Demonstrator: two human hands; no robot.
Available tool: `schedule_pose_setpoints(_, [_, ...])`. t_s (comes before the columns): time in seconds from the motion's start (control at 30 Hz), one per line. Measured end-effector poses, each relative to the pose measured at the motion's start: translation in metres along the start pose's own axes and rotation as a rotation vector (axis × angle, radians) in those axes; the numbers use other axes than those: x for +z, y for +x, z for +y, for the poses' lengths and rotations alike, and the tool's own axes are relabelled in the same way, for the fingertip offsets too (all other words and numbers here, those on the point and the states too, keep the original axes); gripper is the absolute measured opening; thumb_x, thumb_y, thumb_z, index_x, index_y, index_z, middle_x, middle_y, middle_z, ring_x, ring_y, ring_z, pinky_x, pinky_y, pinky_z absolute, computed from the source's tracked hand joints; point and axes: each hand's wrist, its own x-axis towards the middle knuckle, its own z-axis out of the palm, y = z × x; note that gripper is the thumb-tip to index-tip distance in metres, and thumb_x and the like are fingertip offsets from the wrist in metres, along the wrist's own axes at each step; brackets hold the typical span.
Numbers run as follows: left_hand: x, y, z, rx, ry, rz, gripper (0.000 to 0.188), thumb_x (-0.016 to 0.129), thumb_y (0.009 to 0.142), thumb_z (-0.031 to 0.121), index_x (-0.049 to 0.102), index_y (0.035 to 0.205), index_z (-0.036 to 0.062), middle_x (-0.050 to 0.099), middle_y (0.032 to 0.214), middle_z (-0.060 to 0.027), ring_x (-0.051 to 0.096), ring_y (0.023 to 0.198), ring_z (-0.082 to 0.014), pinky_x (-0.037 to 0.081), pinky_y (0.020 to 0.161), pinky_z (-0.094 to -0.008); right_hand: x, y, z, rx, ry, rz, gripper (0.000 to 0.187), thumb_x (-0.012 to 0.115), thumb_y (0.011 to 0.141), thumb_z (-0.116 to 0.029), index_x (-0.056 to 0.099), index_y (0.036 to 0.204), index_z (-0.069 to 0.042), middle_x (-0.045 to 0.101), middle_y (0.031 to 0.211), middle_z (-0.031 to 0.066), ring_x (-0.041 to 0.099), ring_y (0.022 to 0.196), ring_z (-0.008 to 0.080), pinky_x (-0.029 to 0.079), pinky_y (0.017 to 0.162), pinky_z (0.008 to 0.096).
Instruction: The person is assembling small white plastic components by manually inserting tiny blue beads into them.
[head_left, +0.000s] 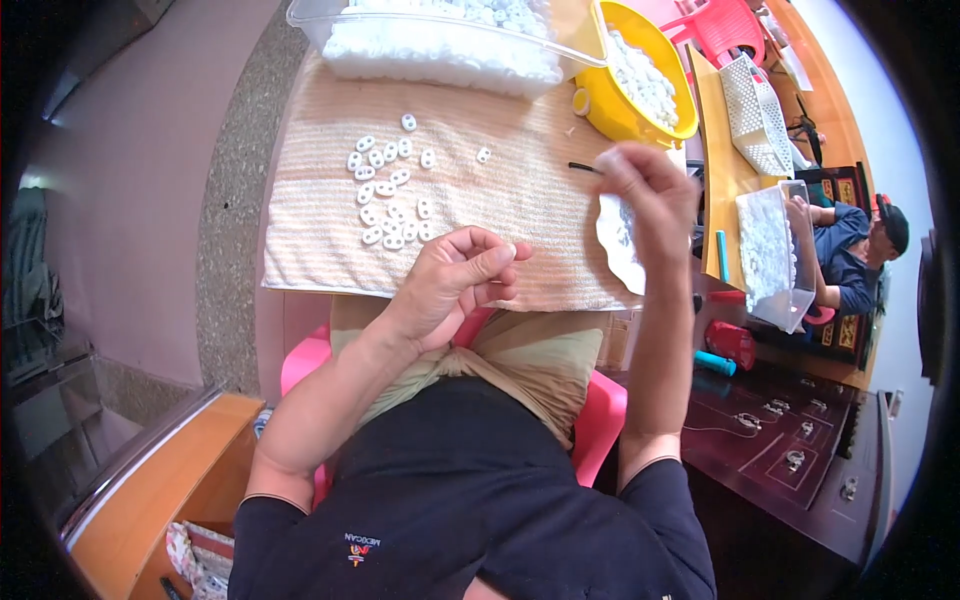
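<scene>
My left hand (462,272) is raised over the near edge of a striped beige towel (520,220), thumb and index finger pinched together. Whatever sits between those fingertips is too small to make out. Slightly blurred, my right hand (652,190) hangs above a white scalloped dish (618,245), its fingers curled into a pinch. A thin black stick (583,167) shows beside its thumb; I cannot tell whether the hand holds it. Several small white two-holed oval pieces (386,188) lie in a loose group left of centre, and one such piece (483,155) lies apart.
At the towel's far side stands a clear plastic bin (450,45) full of white pieces. A yellow basin (683,95) with more pieces is beside it. On the right, another person (850,250) sits reaching into a clear box (775,255). Pink chair arms (598,420) flank me.
</scene>
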Motion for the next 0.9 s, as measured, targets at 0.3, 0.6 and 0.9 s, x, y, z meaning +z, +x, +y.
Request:
schedule_pose_setpoints(0.3, [0.001,0.002,-0.002,-0.008,0.01,-0.003,0.007,0.063,0.09,0.009,0.06,0.093,0.0029,0.063,0.109,-0.0146,0.063,0.076,-0.0095,0.057,0.073,-0.0278,-0.034,0.066,0.003,-0.278,-0.553,0.355,0.027,0.071,0.084,-0.014,0.067,0.107,0.0,0.07,0.089,0.0112,0.064,0.074,0.0124,0.05,0.065,0.0235])
schedule_pose_setpoints(0.6, [0.001,0.002,-0.007,0.002,0.06,0.042,0.008,0.062,0.09,0.01,0.061,0.094,0.0033,0.066,0.098,-0.0098,0.063,0.074,-0.0099,0.056,0.07,-0.0257,0.063,0.028,0.031,-0.184,-0.669,-0.331,0.022,0.069,0.08,-0.007,0.066,0.101,-0.001,0.064,0.084,0.008,0.058,0.065,0.0134,0.047,0.061,0.0275])
schedule_pose_setpoints(0.9, [0.002,-0.001,-0.008,0.0,0.066,0.06,0.008,0.063,0.09,0.01,0.061,0.093,0.0029,0.066,0.096,-0.0091,0.063,0.074,-0.0102,0.056,0.069,-0.0246,0.077,0.038,0.045,-0.328,-0.903,-0.403,0.019,0.063,0.083,-0.014,0.067,0.097,-0.002,0.064,0.1,0.0136,0.062,0.083,0.0329,0.048,0.074,0.0401])
